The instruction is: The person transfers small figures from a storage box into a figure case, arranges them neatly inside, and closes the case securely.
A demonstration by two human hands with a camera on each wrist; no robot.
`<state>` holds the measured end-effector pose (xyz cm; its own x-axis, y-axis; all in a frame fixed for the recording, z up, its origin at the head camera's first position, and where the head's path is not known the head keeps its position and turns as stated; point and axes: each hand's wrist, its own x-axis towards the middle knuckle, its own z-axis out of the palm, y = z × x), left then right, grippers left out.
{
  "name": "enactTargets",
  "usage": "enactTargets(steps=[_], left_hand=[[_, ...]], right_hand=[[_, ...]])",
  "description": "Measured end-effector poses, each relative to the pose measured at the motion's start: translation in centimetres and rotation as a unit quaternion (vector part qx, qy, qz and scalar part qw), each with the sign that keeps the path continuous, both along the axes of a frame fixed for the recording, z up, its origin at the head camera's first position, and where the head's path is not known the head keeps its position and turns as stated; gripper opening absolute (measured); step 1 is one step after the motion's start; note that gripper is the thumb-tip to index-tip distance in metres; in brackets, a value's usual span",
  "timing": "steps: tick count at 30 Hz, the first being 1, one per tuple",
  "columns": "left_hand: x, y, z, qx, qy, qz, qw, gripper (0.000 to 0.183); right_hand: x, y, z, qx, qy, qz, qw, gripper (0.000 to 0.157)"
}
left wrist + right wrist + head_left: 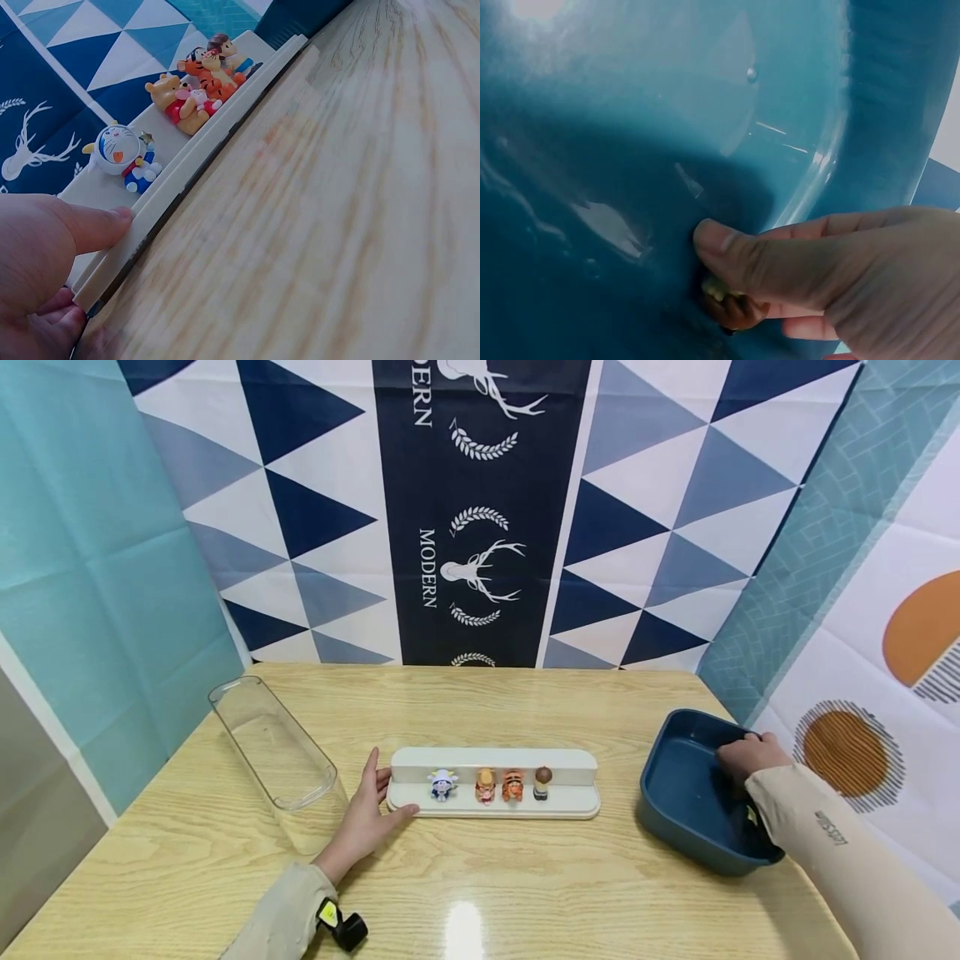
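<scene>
My left hand holds the left end of a white stepped display stand, the thumb over its front edge and the fingers at the end. Along the stand's lower step stand several small figurines: a blue-and-white Doraemon, a Pooh bear with a pink piglet, an orange Tigger and a brown-haired figure. Inside a dark blue bin, my right hand pinches a small brown and yellowish figurine between thumb and fingers. Most of that figurine is hidden by the hand.
A clear rectangular container stands on the left of the wooden table. The blue bin is at the table's right edge. Patterned cloth hangs behind the table, and more cloth hangs at both sides.
</scene>
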<state>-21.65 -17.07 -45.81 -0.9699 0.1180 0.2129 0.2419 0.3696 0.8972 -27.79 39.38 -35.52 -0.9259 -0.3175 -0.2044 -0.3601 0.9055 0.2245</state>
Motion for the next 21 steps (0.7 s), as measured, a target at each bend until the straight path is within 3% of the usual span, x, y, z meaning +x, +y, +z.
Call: enactTargets(steps=[11,17,21], left_hand=[[0.0,-0.1,0.1,-0.001,0.002,0.001,1.0000,0.105],[0.0,0.0,0.2,-0.002,0.007,0.005,1.0000,0.104],[0.0,0.0,0.2,-0.001,0.005,0.005,1.0000,0.104]], right_hand=[[-0.6,0.2,1.3,-0.106,-0.054,-0.053,0.991,0.029],[-1.9,0.8,1.3,-0.182,-0.054,-0.001,0.982,0.025],[-2.5,0.7,1.6,-0.222,-0.016,0.042,0.974,0.024]])
